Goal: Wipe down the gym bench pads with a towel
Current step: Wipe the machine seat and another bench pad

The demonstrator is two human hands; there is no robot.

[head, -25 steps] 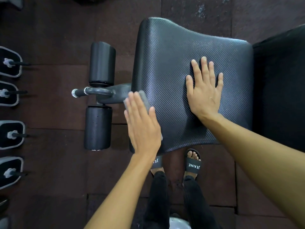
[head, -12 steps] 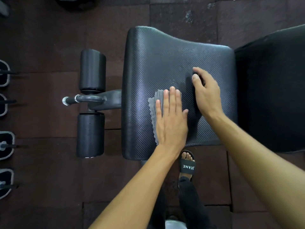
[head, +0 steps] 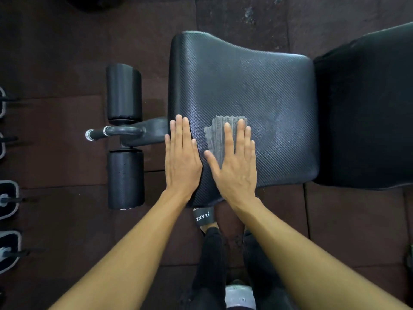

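The black textured seat pad (head: 257, 86) of the gym bench fills the middle of the view. A small grey ribbed towel (head: 215, 135) lies on its near left part. My right hand (head: 234, 164) presses flat on the towel, fingers stretched out, and covers its right half. My left hand (head: 182, 155) rests flat and bare on the pad's left edge, right beside the towel, with nothing under it. A faint damp smear shows on the pad to the right of the towel.
A second black pad (head: 366, 108) adjoins on the right. Two black foam rollers (head: 124, 92) (head: 125, 180) and a metal handle bar (head: 98, 133) stick out on the left. Weight equipment (head: 9, 198) lines the left edge. My sandalled foot (head: 204, 217) stands under the pad's near edge.
The towel was under my left hand; now my right hand lies on it. My left hand has moved off to the pad's left edge, and my right hand has come down from farther up the pad.
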